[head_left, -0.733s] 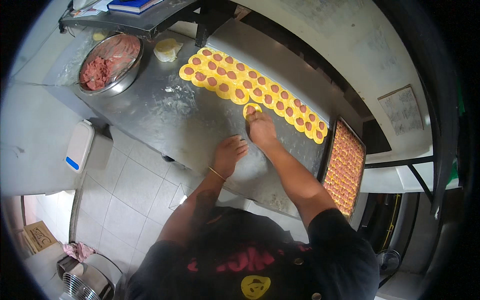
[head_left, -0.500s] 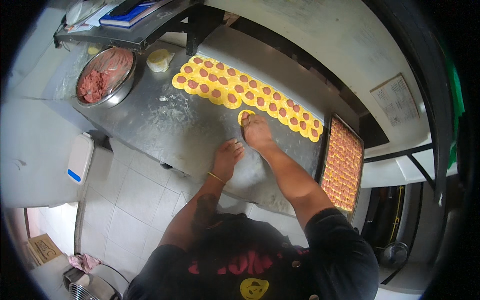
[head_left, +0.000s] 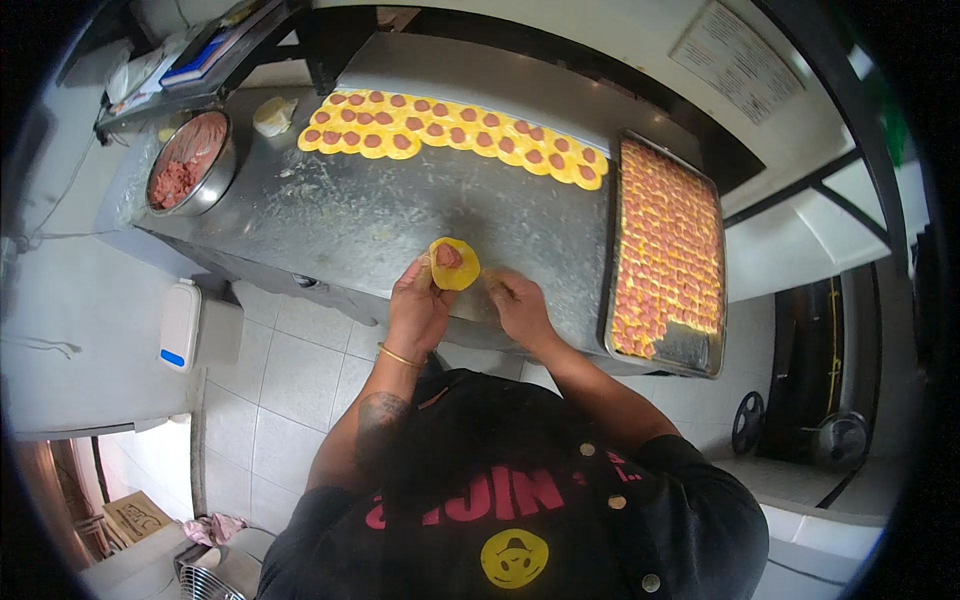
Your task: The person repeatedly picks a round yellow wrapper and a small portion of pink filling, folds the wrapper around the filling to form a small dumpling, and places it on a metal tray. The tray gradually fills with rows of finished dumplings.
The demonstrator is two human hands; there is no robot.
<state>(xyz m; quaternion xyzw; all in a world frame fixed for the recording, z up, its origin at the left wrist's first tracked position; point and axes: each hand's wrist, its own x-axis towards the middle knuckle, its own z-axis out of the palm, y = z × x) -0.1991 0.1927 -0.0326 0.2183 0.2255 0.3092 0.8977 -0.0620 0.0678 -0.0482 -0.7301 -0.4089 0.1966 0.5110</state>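
Note:
Over the table's near side, my left hand (head_left: pixel 420 302) pinches the edge of a round yellow dumpling wrapper (head_left: pixel 462 276) with a lump of pink meat filling (head_left: pixel 448 257) on it. Just right of the wrapper is my right hand (head_left: pixel 520 308), fingers bent and smeared by motion. I cannot tell whether its fingertips touch the wrapper or hold anything. Overlapping yellow wrappers (head_left: pixel 409 130), each topped with a dab of meat, lie in rows along the back of the metal table (head_left: pixel 340 215).
A steel bowl of pink minced meat (head_left: pixel 178 182) stands at the left, with a small stack of pale wrappers (head_left: pixel 274 116) nearby. At the right, a large tray (head_left: pixel 716 352) holds rows of meat-topped yellow pieces. A shelf (head_left: pixel 240 75) overhangs the back left corner.
The single wrapper with filling has come off the table toward me, into my left hand. My right hand has drawn back from the rows. The whole view has shifted.

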